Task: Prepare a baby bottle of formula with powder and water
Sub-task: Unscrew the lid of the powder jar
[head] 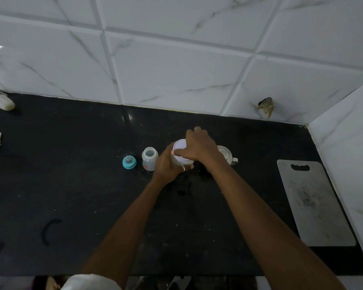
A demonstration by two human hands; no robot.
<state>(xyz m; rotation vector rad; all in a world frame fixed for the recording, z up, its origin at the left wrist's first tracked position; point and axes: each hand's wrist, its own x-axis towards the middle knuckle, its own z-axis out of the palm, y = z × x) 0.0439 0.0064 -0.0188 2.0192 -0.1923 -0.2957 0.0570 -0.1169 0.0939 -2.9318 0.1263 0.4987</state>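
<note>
Cylindrical white tin (180,145) in left hand (166,165), right hand (199,146) atop; glossy black counter (71,185).

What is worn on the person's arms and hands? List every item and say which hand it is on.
The left forearm and right forearm are bare, with no sleeve showing. The left hand wears a thin, pale metallic ring on one finger. The right hand shows no ring that I can see. Neither wrist has a watch or bracelet, and there are no gloves.
</note>
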